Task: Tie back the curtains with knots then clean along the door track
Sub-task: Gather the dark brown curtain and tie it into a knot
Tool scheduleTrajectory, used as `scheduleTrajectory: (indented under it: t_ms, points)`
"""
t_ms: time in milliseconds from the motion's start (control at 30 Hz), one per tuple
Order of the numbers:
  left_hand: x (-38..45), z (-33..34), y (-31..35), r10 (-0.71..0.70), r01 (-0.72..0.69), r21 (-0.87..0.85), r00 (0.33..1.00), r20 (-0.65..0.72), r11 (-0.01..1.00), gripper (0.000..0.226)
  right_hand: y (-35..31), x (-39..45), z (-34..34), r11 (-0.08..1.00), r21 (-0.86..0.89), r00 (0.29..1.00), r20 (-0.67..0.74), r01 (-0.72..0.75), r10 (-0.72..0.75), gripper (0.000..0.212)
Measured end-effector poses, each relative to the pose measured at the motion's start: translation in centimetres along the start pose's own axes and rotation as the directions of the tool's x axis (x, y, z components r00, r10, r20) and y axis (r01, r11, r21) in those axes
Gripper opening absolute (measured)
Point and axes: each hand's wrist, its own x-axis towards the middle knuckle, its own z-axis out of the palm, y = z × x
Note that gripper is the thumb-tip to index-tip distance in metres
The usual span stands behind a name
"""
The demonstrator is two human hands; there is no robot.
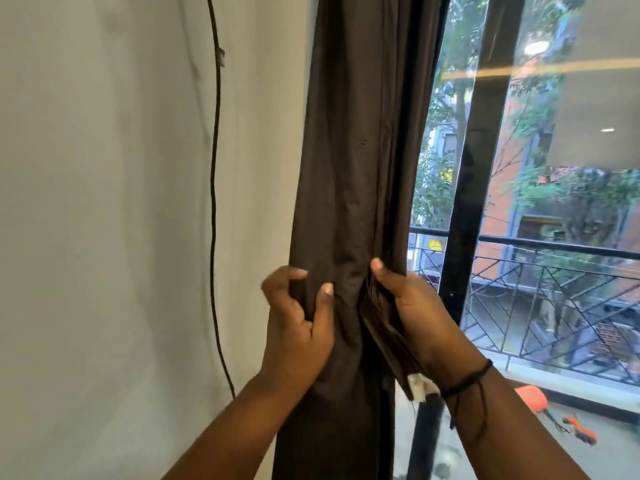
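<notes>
A dark brown curtain (356,150) hangs bunched in a narrow column between the white wall and the glass door. My left hand (298,323) grips the curtain's left folds, fingers curled into the cloth. My right hand (412,306) holds the right folds, thumb pressed on the front, and a loose end of fabric with a small white tag (420,384) hangs below its wrist. A black cord bracelet sits on the right wrist. The door track is hidden below the view.
A black cable (215,202) runs down the white wall (104,202) on the left. The black door frame (474,168) stands right of the curtain. Beyond the glass are a balcony railing (554,271) and an orange object (531,398) on the floor.
</notes>
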Motion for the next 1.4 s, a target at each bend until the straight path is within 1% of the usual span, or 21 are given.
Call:
scheduleTrajectory:
  t_ms: [33, 67, 167, 267, 333, 433, 500, 567, 633, 733, 833, 867, 933, 967, 1033, 1100, 1133, 1200, 1267, 1300, 1400]
  points:
    - [-0.2, -0.4, -0.5, 0.097, -0.103, 0.126, 0.994, 0.056, 0.987, 0.021, 0.2, 0.2, 0.6, 0.996, -0.070, 0.995, -0.075, 0.059, -0.064, 0.024]
    - [-0.1, -0.8, -0.6, 0.109, -0.137, 0.204, 0.984, 0.141, 0.969, 0.014, 0.5, 0.3, 1.2, 0.979, -0.168, 0.981, -0.137, 0.116, -0.140, 0.020]
    - [0.3, -1.7, -0.3, 0.003, -0.072, 0.233, 0.960, 0.282, 0.970, 0.035, 1.3, 0.6, 2.7, 0.858, -0.470, 0.909, -0.231, 0.207, -0.346, 0.021]
    - [1.0, -2.5, -0.4, -0.098, 0.007, 0.283, 0.946, 0.308, 0.959, 0.056, 2.4, 0.7, 3.9, 0.844, -0.448, 0.857, -0.267, 0.295, -0.441, 0.007]
    - [1.7, -3.1, -1.0, -0.138, 0.039, 0.298, 0.937, 0.321, 0.954, 0.044, 3.1, 0.4, 4.4, 0.810, -0.396, 0.771, -0.303, 0.432, -0.559, 0.034]
    - [2.6, -3.8, -2.5, -0.146, 0.058, 0.231, 0.911, 0.385, 0.971, 0.012, 4.4, -0.2, 5.0, 0.602, -0.474, 0.574, -0.223, 0.642, -0.788, 0.046]
    - [3.2, -4.3, -3.5, -0.157, 0.109, 0.137, 0.896, 0.415, 0.985, 0.014, 5.1, 0.2, 5.2, 0.486, -0.532, 0.471, -0.175, 0.693, -0.864, 0.053]
    - [4.0, -4.7, -4.2, -0.191, 0.196, 0.041, 0.853, 0.486, 0.980, 0.017, 5.5, 0.6, 4.7, 0.375, -0.619, 0.414, -0.087, 0.690, -0.906, 0.049]
    - [4.7, -5.0, -5.1, -0.219, 0.290, -0.036, 0.792, 0.569, 0.956, 0.015, 5.7, 0.7, 3.8, 0.255, -0.725, 0.437, 0.069, 0.639, -0.897, 0.040]
    - [5.5, -5.0, -6.0, -0.231, 0.417, -0.162, 0.740, 0.631, 0.894, 0.006, 5.9, 0.3, 3.0, 0.213, -0.795, 0.602, 0.225, 0.568, -0.766, 0.054]
    - [5.4, -4.0, -6.4, -0.191, 0.376, -0.173, 0.753, 0.629, 0.911, 0.011, 6.0, -0.3, 2.4, 0.146, -0.857, 0.769, 0.351, 0.493, -0.534, 0.078]
    - [5.2, -3.6, -6.4, -0.176, 0.342, -0.161, 0.767, 0.618, 0.926, 0.011, 6.1, -0.4, 2.2, 0.099, -0.869, 0.791, 0.386, 0.484, -0.475, 0.084]
    - [4.8, -2.7, -6.4, -0.160, 0.294, -0.141, 0.796, 0.584, 0.945, 0.010, 6.1, -0.5, 1.7, 0.019, -0.870, 0.759, 0.419, 0.493, -0.498, 0.085]
    - [4.7, -2.2, -6.2, -0.159, 0.277, -0.125, 0.804, 0.573, 0.953, 0.010, 5.9, -0.5, 1.4, 0.026, -0.864, 0.730, 0.409, 0.503, -0.548, 0.080]
    - [4.5, -1.1, -5.9, -0.158, 0.253, -0.093, 0.810, 0.564, 0.963, 0.011, 5.4, -0.3, 1.0, 0.135, -0.839, 0.681, 0.322, 0.527, -0.658, 0.059]
    - [4.4, -0.1, -5.4, -0.175, 0.267, -0.094, 0.819, 0.546, 0.959, 0.014, 4.6, -0.2, 1.0, 0.355, -0.728, 0.652, 0.165, 0.586, -0.740, 0.034]
    - [4.2, 0.5, -5.2, -0.177, 0.280, -0.119, 0.829, 0.530, 0.952, 0.014, 4.1, -0.3, 0.9, 0.479, -0.633, 0.659, 0.066, 0.608, -0.750, 0.027]
    - [3.8, 1.6, -4.9, -0.135, 0.258, -0.208, 0.872, 0.471, 0.944, 0.012, 2.9, -0.5, 0.7, 0.648, -0.461, 0.675, -0.133, 0.606, -0.726, 0.013]
    - [3.4, 2.7, -4.4, -0.120, 0.244, -0.287, 0.913, 0.390, 0.926, 0.007, 2.1, -0.5, 0.0, 0.812, -0.135, 0.757, -0.301, 0.568, -0.580, 0.014]
    - [3.2, 3.4, -4.4, -0.143, 0.265, -0.327, 0.925, 0.353, 0.907, 0.007, 1.8, -0.4, -0.6, 0.849, 0.056, 0.814, -0.326, 0.525, -0.482, 0.016]
    - [2.5, 5.5, -3.7, -0.270, 0.380, -0.458, 0.919, 0.287, 0.804, 0.007, 0.8, -0.6, -2.0, 0.859, 0.292, 0.897, -0.273, 0.421, -0.347, 0.022]
